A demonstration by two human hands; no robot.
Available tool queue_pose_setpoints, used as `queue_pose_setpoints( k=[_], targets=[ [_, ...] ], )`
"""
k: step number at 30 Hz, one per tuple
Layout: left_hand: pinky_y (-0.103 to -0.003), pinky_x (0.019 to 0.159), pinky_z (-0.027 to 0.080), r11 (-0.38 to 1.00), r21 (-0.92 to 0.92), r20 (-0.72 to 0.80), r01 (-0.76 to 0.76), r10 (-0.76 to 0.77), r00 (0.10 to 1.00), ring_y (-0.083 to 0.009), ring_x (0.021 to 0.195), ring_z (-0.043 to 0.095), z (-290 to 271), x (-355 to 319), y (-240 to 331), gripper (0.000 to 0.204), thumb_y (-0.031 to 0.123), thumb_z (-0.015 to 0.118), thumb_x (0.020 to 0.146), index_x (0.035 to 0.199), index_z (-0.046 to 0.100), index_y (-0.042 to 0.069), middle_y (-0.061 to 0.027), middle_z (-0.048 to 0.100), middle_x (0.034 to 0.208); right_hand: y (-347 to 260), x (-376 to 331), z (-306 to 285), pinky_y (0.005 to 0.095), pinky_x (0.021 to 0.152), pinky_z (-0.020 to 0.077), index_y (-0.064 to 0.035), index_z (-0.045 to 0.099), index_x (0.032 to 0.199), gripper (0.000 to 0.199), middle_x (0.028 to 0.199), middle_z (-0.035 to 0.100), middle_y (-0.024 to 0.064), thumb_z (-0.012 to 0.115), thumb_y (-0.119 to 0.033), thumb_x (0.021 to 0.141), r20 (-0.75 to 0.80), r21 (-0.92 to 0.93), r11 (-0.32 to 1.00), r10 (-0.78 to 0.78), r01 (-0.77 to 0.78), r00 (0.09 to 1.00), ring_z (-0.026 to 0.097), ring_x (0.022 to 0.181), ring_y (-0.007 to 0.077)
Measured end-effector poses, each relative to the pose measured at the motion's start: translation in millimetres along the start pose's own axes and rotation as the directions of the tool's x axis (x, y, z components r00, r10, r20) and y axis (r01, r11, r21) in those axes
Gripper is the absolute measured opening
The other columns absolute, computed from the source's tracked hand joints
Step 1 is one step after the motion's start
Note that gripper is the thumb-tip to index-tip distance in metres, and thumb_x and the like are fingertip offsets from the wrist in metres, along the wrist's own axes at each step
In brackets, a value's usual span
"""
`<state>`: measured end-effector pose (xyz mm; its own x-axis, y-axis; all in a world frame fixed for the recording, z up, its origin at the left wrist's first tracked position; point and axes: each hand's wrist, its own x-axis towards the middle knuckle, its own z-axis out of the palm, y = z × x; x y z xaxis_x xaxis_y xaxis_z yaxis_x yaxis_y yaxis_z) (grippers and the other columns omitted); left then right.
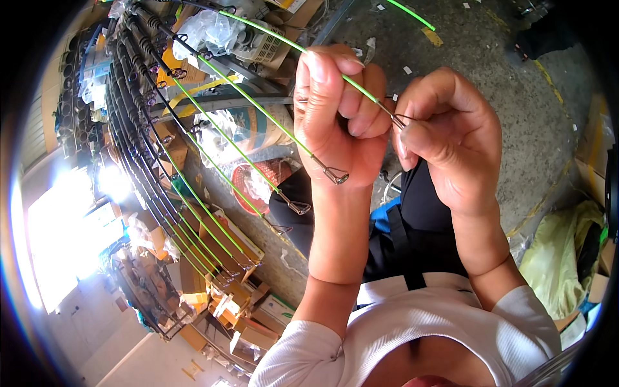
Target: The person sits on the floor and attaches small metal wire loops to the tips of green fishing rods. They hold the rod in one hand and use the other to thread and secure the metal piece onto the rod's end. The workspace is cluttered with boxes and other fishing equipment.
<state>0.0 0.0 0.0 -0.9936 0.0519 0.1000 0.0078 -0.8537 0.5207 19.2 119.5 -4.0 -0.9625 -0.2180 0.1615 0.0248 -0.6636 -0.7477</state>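
Observation:
A fishing rod with a bright green tip section [274, 33] runs from the upper left into my hands. My left hand [342, 106] is closed around this green section, thumb on top and fingers curled. Just right of it, my right hand [458, 138] pinches the small metal tip guide [397, 120] at the rod's end between thumb and index finger. Part of the guide is hidden by the thumb. Close beside my left wrist ends another green rod tip, with its wire guide [336, 175] apart from my skin.
Several more rods with black blanks and green tips [222, 129] fan out on the left, their guides sticking out. Behind them are cardboard boxes [264, 319], plastic bags [209, 32] and a red basket [248, 190]. A yellowish-green sack [554, 261] lies at the right.

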Motion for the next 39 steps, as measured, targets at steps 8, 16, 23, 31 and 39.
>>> queue_pose_setpoints(
  k=[8, 16, 23, 31, 39],
  targets=[
    [-0.020, 0.037, 0.019, 0.995, 0.097, -0.134, 0.021, -0.008, 0.991, -0.0057, 0.044, 0.026, 0, -3, 0, 0.023, 0.025, 0.052, 0.094, 0.087, 0.054, 0.004, 0.0042, 0.028, 0.053, 4, 0, 10, 0.0192, 0.045, 0.0348, -0.0003, 0.051, 0.093, 0.018, 0.076, 0.055, 0.0062, 0.063, -0.009, 0.084, -0.093, -0.098, 0.995, 0.019, -0.028, 0.995, 0.046, 0.055, 0.0067],
    [-0.019, 0.037, 0.022, 0.971, 0.185, -0.434, 0.148, -0.054, 0.899, -0.0062, 0.044, 0.031, 2, -28, -7, 0.063, 0.056, 0.033, 0.094, 0.100, 0.059, -0.002, 0.0023, 0.037, 0.059, 13, -17, 1, 0.0190, 0.056, 0.0398, -0.0021, 0.057, 0.100, 0.020, 0.081, 0.056, 0.0026, 0.065, -0.006, 0.082, -0.017, -0.550, 0.823, -0.181, 0.142, 0.983, 0.056, 0.068, 0.0074],
    [-0.018, 0.043, 0.024, 0.796, 0.553, -0.423, 0.246, 0.013, 0.906, -0.0033, 0.052, 0.036, -16, -82, -24, 0.061, 0.047, 0.026, 0.098, 0.104, 0.060, -0.002, 0.0023, 0.045, 0.063, 9, -49, 5, 0.0330, 0.059, 0.0475, -0.0090, 0.061, 0.092, 0.023, 0.085, 0.052, 0.0046, 0.070, -0.010, 0.070, 0.126, -0.930, 0.349, 0.004, 0.117, 0.992, 0.060, 0.072, 0.0228],
    [-0.021, 0.048, 0.039, 0.835, 0.444, -0.514, 0.324, -0.059, 0.856, -0.0094, 0.059, 0.049, -15, -100, -31, 0.053, 0.039, 0.027, 0.100, 0.086, 0.057, -0.003, -0.0050, 0.054, 0.068, 15, -59, 2, 0.0340, 0.059, 0.0471, -0.0065, 0.059, 0.082, 0.014, 0.084, 0.053, 0.0059, 0.067, -0.009, 0.071, 0.065, -0.916, 0.400, 0.134, 0.006, 0.989, 0.059, 0.070, 0.0255],
    [-0.018, 0.042, 0.026, 0.874, 0.290, -0.552, 0.390, -0.180, 0.814, -0.0048, 0.051, 0.038, -11, -74, -52, 0.044, 0.038, 0.033, 0.099, 0.085, 0.054, 0.001, -0.0011, 0.049, 0.064, -6, -30, -14, 0.0228, 0.054, 0.0432, 0.0003, 0.059, 0.080, 0.013, 0.076, 0.052, 0.0046, 0.065, 0.009, 0.073, 0.040, -0.874, 0.485, 0.125, -0.026, 0.991, 0.053, 0.062, 0.0106]
  ],
)
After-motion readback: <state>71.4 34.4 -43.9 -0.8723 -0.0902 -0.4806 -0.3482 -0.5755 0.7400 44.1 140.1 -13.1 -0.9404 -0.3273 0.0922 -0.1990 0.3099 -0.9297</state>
